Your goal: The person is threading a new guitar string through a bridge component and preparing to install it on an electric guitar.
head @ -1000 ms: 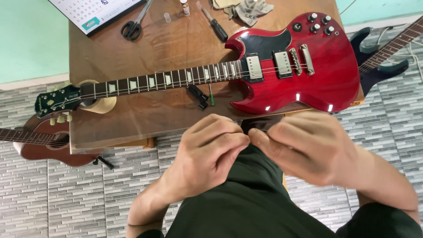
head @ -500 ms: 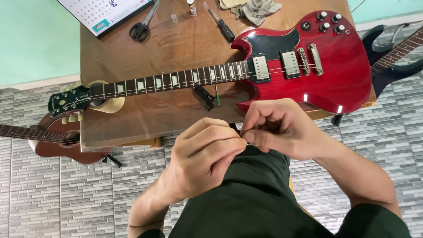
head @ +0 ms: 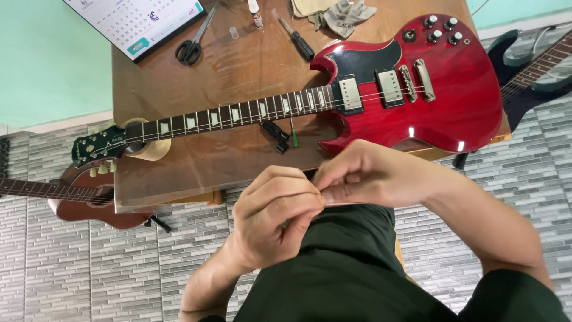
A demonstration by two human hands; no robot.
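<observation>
My left hand (head: 277,214) and my right hand (head: 372,176) meet fingertip to fingertip just in front of the table's near edge, above my dark green trousers (head: 339,268). Both pinch something small between thumbs and fingers; it is almost wholly hidden, so I cannot tell what it is. Beyond the hands a glossy red electric guitar (head: 453,113) lies flat on the brown table (head: 238,65). Its neck runs left, and its headstock (head: 95,146) rests on a roll of tape (head: 152,149).
On the table lie scissors (head: 190,48), a black-handled screwdriver (head: 298,39), a grey cloth (head: 342,13), a calendar (head: 137,21), a small black part (head: 275,132) and a thin green tool (head: 293,134). A brown guitar (head: 77,200) lies on the tiled floor at left, a dark guitar (head: 530,71) at right.
My right hand has narrowed from a broad grip to a fingertip pinch against my left fingers. The dark piece seen between the hands earlier is now covered.
</observation>
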